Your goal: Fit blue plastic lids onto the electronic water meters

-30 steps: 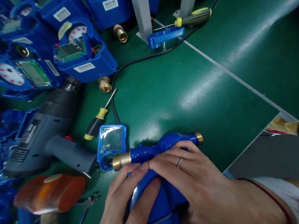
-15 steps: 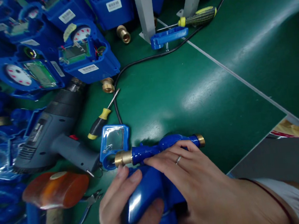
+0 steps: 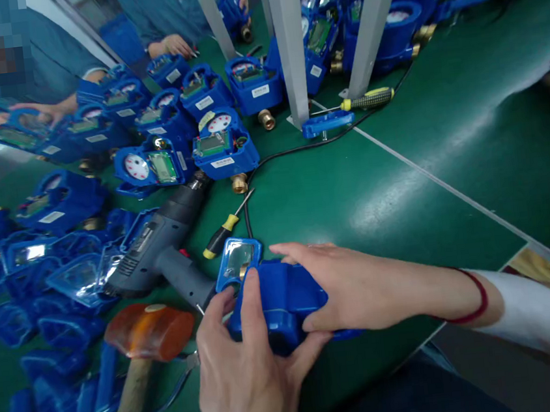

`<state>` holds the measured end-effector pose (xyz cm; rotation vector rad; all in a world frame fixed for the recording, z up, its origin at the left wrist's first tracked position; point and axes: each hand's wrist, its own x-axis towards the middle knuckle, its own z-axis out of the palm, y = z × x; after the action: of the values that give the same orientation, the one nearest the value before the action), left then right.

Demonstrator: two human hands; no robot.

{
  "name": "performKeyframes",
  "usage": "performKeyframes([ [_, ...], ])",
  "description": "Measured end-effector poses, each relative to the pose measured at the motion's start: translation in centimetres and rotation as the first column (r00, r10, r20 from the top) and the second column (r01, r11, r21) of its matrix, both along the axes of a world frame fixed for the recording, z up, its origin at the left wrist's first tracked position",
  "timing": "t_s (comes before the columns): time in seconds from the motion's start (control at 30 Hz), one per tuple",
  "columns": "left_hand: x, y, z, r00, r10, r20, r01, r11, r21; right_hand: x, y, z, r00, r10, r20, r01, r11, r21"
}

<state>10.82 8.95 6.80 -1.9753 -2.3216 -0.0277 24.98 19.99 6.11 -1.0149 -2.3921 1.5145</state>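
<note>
Green tabletop [image 3: 313,192]; left hand [image 3: 245,360], right hand [image 3: 356,282] gripping housing [image 3: 277,297]

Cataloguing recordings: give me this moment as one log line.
left hand: grips blue casing | right hand: grips blue casing | nearby: mallet, power tool

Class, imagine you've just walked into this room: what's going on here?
A person holds a blue housing between the left hand and the right hand; whether it touches the green table is hidden. A windowed blue frame, screwdriver, grey power tool and mallet lie nearby. Farther back stand similar blue units with displays showing, such as this one, and other people's hands are among them.
</note>
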Motion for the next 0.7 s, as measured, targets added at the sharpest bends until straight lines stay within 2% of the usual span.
performKeyframes([
  [0.07, -0.1, 0.3, -0.1, 0.998, 0.055, -0.012, -0.055, 0.997, -0.058, 0.5, 0.3, 0.1, 0.999, 0.003, -0.045, -0.004, 1.000, -0.020],
  [0.1, -0.3, 0.4, -0.1, 0.999, 0.045, 0.013, -0.044, 0.997, -0.057, 0.6, 0.3, 0.0, 0.997, -0.017, -0.075, 0.017, 1.000, -0.009],
  [0.17, -1.3, 0.8, 0.1, 0.991, -0.065, 0.116, 0.067, 0.998, -0.014, 0.6, 0.1, -0.4, 0.988, -0.086, -0.126, 0.089, 0.996, 0.015],
  [0.23, -2.7, 1.2, 0.9, 0.953, -0.178, 0.245, 0.176, 0.984, 0.028, 0.4, -0.3, -0.9, 0.969, -0.183, -0.168, 0.180, 0.983, -0.035],
  [0.33, -5.2, 2.0, 3.1, 0.842, -0.224, 0.490, 0.242, 0.970, 0.026, 0.1, -1.0, -1.8, 0.926, -0.334, -0.175, 0.292, 0.929, -0.229],
  [0.43, -7.3, 2.7, 5.7, 0.707, -0.256, 0.659, 0.299, 0.953, 0.049, 0.1, -1.7, -2.4, 0.887, -0.429, -0.169, 0.357, 0.870, -0.339],
  [0.47, -7.7, 2.9, 6.4, 0.656, -0.232, 0.718, 0.293, 0.955, 0.041, 0.1, -1.9, -2.4, 0.866, -0.467, -0.178, 0.379, 0.846, -0.374],
  [0.5, -8.1, 3.3, 6.8, 0.579, -0.185, 0.794, 0.269, 0.963, 0.027, 0.2, -2.1, -2.4, 0.839, -0.511, -0.185, 0.397, 0.809, -0.433],
  [0.53, -8.4, 3.6, 7.0, 0.462, -0.112, 0.880, 0.240, 0.971, -0.002, 0.3, -2.3, -2.4, 0.809, -0.556, -0.190, 0.406, 0.762, -0.504],
  [0.6, -8.8, 4.4, 6.8, 0.123, 0.021, 0.992, 0.215, 0.975, -0.047, 0.3, -2.8, -2.5, 0.751, -0.634, -0.186, 0.397, 0.658, -0.639],
  [0.63, -8.9, 4.8, 6.5, -0.057, 0.057, 0.997, 0.239, 0.970, -0.042, 0.3, -3.1, -2.7, 0.724, -0.665, -0.184, 0.388, 0.613, -0.688],
  [0.7, -9.1, 5.7, 5.5, -0.331, 0.105, 0.938, 0.310, 0.951, 0.003, 0.3, -3.8, -3.5, 0.678, -0.714, -0.175, 0.380, 0.544, -0.748],
])
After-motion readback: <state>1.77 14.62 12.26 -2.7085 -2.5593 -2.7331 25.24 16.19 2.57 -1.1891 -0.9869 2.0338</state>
